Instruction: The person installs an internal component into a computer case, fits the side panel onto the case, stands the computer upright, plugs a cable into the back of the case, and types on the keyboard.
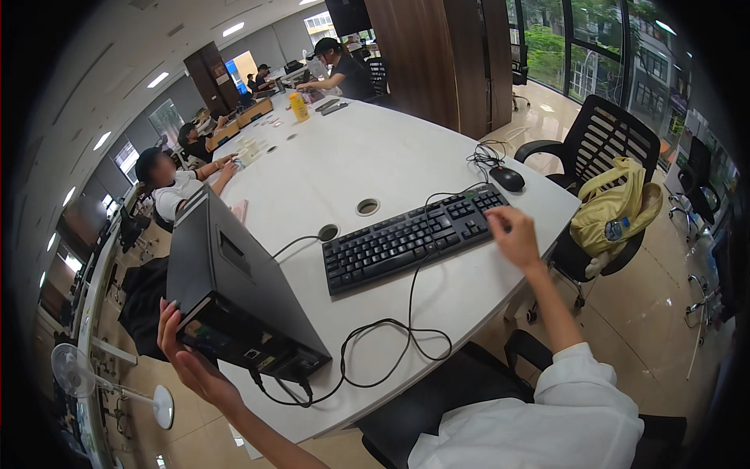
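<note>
Currently, closest to the wearer, the left hand [190, 358] lies spread along the edge of a black computer tower [254, 285] standing left of the keyboard [383, 248]; whether it grips or only steadies the case, I cannot tell. The tower's port side faces the wearer with plugs in it, and a thin black cable [411, 313] loops loosely over the tabletop [336, 176] on the keyboard's near side. The right hand [516, 238] is at the keyboard's right end, fingers drawn into a narrow curl; it is unclear whether they touch a key or pinch anything. The step in hand looks like positioning the equipment, one hand on the tower and the other by the keyboard. The next move probably calls for minding the cable's slack, since a tug could strain the plugs. Just beyond the keyboard's right end sit a black mouse [508, 179] and a bunched cord [488, 155]. Well to the keyboard's right, a yellow bag [605, 223] rests on a mesh-backed chair [609, 137]. Far beyond the keyboard stands a yellow bottle [298, 107], near a person in a dark top [355, 76].
</note>
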Demonstrator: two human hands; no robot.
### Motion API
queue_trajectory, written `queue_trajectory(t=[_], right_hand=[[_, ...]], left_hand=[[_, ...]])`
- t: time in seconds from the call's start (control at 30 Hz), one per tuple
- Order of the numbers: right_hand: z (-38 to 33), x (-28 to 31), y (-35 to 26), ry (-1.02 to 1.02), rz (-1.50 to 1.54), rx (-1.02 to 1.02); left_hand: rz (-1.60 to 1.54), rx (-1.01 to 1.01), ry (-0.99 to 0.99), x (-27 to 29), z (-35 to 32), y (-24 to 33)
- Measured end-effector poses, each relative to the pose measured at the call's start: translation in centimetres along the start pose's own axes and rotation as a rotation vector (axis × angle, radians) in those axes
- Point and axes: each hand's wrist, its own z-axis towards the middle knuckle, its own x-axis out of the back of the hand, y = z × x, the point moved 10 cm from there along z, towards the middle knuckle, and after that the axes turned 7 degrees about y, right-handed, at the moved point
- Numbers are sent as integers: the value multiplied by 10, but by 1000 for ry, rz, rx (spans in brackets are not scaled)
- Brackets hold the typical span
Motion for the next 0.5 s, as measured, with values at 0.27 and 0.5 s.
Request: queue_trajectory(t=[0.27,0.5], right_hand=[[101,17,114,72,-250,-11],[143,-49,210,-79,-488,-200]], left_hand=[[-12,-18,20,0,1,-3],[23,-7,-44,-3,1,3]])
